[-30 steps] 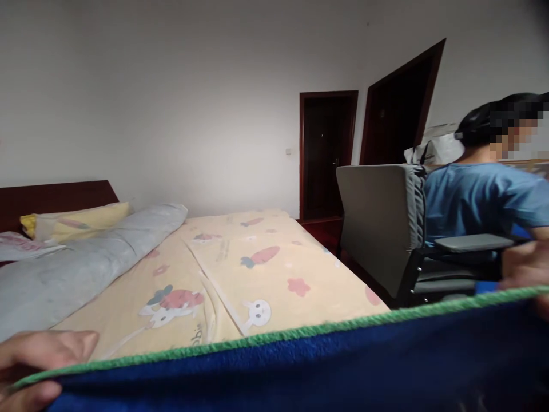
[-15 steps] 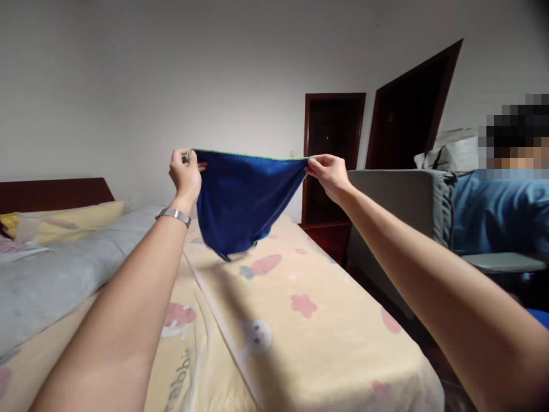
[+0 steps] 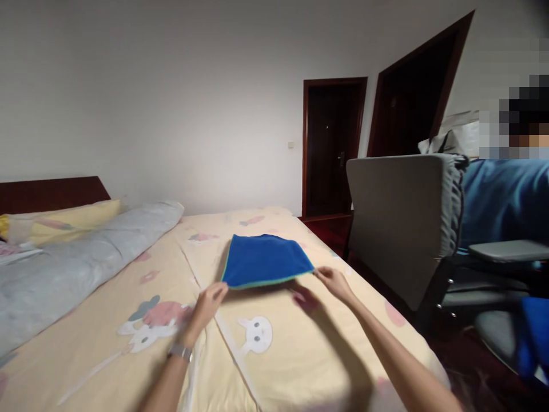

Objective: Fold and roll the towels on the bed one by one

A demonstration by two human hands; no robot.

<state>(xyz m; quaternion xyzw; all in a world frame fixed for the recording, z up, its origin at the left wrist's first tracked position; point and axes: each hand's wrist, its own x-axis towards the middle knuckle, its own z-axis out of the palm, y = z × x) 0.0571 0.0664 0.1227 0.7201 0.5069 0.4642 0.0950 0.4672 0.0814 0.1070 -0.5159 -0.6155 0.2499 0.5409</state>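
A blue cloth (image 3: 266,261) with a green edge is spread out nearly flat just over the bed (image 3: 309,343), its near edge raised above the sheet. My left hand (image 3: 212,298) pinches the near left corner. At the near right corner, the fingers of my right hand (image 3: 334,282) are closed on the cloth. A shadow of my right arm and the cloth falls on the patterned sheet below. Whether the far edge touches the bed, I cannot tell.
A rolled grey quilt (image 3: 107,246) and a yellow pillow (image 3: 81,220) lie on the left, by the dark headboard (image 3: 55,191). To the right, a person in a blue shirt (image 3: 501,200) sits in a grey chair (image 3: 398,223). A dark door (image 3: 330,149) stands behind.
Both hands have come down with the cloth, from raised in front of the wall to low over the bed. The cloth hung down before and now spreads out away from me.
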